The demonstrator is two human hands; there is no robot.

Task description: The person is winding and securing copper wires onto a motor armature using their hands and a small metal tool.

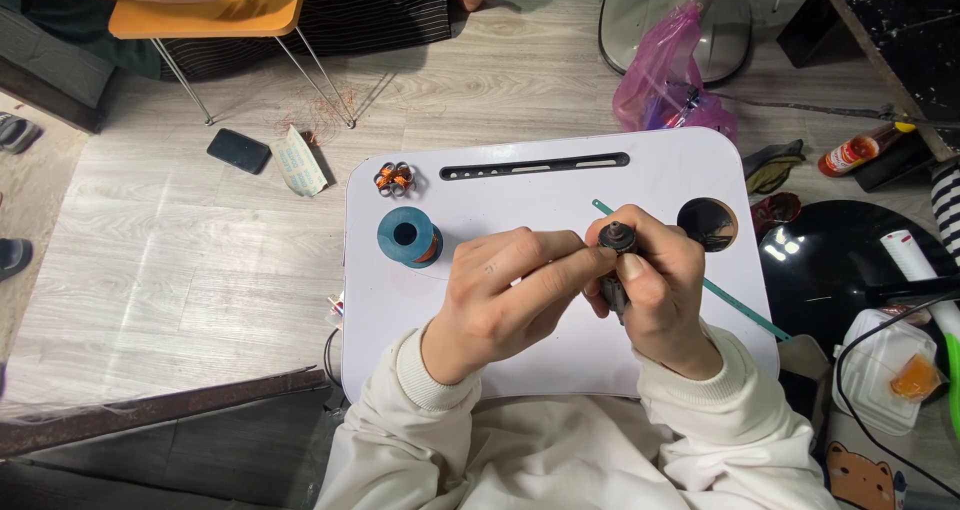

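head | right hand hides dark part | left hand covers rest

**A Room With a Wood Floor**

The floor was pale grey wood planks. A small white lap desk stood on it. Past the desk's far left corner stood an orange folding table with thin metal legs. A dark counter filled the top right.

Two hands, one blue spool, one white lap table — one phone, one pink bag, one sauce bottle.
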